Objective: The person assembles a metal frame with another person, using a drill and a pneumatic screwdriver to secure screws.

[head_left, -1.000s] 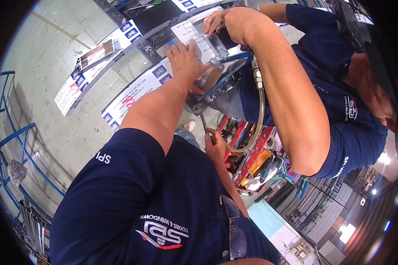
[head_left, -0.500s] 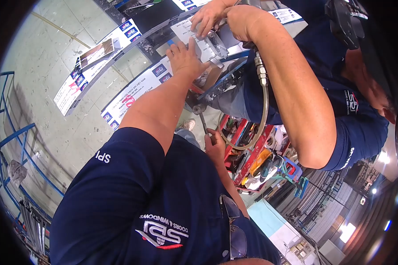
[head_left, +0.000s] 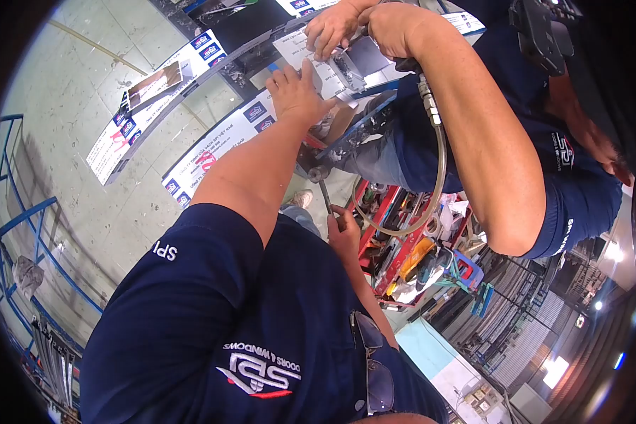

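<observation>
My left hand rests with its fingers spread on a frame profile covered in printed white film. Lower down, my right hand is closed around the handle of a hammer, whose metal head points up toward the profile. Just beyond my left fingers, a co-worker's hand presses on the filmed profile beside a metal piece. The co-worker's other hand grips a tool mostly hidden by that hand, with an air hose attached.
A red tool cart full of loose tools stands beneath the hose. Another filmed profile lies to the left, with a photo sheet on it. Blue metal racks stand on the far left. Long profiles are stored at right.
The co-worker's tool-holding forearm and the air hose fitting have shifted a little to the right and up. My two hands and the hammer have stayed in place.
</observation>
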